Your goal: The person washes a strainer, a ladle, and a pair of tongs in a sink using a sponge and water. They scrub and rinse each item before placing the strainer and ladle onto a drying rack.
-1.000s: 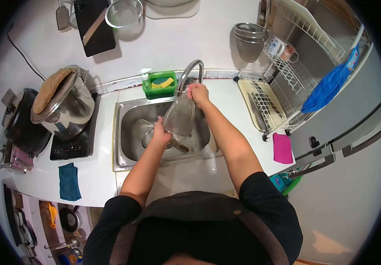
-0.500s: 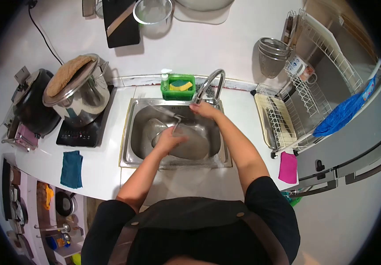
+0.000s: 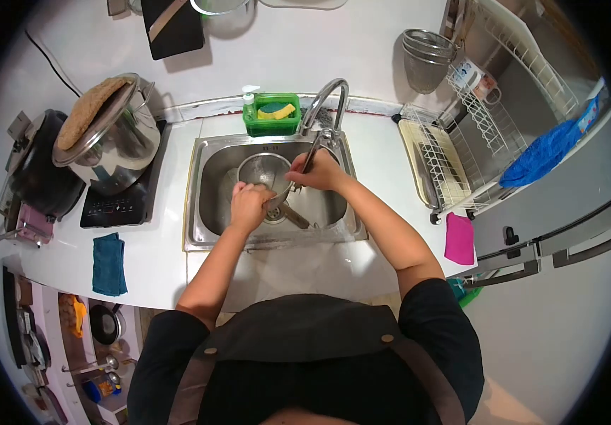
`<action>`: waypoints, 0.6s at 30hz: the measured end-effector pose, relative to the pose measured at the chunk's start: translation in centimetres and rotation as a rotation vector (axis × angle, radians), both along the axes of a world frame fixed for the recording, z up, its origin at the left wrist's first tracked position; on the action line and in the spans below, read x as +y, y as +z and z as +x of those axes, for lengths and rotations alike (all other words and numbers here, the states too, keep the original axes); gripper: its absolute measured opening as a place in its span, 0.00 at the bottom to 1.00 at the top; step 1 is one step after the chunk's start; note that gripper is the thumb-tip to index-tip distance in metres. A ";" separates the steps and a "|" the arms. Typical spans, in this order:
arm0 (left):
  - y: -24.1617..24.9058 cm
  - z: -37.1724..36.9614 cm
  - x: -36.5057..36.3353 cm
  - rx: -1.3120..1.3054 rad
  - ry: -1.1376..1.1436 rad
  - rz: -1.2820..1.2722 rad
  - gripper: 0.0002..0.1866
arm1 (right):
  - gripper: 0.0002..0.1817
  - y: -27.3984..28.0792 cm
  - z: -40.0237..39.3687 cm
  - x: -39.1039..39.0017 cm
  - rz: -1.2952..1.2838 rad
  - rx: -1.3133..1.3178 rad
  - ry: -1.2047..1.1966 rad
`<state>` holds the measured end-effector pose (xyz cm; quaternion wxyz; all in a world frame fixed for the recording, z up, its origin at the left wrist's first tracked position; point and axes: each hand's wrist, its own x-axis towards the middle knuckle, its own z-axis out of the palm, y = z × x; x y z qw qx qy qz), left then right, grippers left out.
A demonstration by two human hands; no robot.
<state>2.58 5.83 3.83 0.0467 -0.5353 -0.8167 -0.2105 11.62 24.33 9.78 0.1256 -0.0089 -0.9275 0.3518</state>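
Observation:
Over the steel sink [image 3: 202, 195] I hold a round metal strainer [image 3: 261, 171], tilted so its bowl faces up and left. My left hand [image 3: 247, 205] grips its near rim. My right hand [image 3: 316, 172] is closed on its long handle, which points up toward the curved faucet [image 3: 325, 103]. Both hands are above the drain, where another metal utensil [image 3: 295, 216] lies on the sink floor.
A green caddy [image 3: 271, 120] with sponge and soap bottle sits behind the sink. A large lidded pot [image 3: 107, 138] stands on an induction hob at left, a teal cloth [image 3: 109, 263] near the counter edge. A dish rack [image 3: 447, 163] and pink cloth [image 3: 458, 238] lie right.
The strainer was held upright under the faucet, then laid low in the sink, and is now turned with its bowl facing up-left. My right hand has shifted from the rim to the handle.

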 end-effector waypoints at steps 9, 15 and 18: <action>-0.9 -0.9 0.0 -0.158 0.174 0.459 0.28 | 0.08 -1.9 3.9 0.8 0.058 0.239 -0.611; -2.9 -1.9 0.2 -0.238 0.132 0.455 0.24 | 0.14 1.1 2.9 0.2 -0.525 0.428 -0.549; -3.3 -2.2 -0.6 -0.260 0.075 0.528 0.21 | 0.14 7.7 5.3 -1.2 -0.527 0.554 -0.422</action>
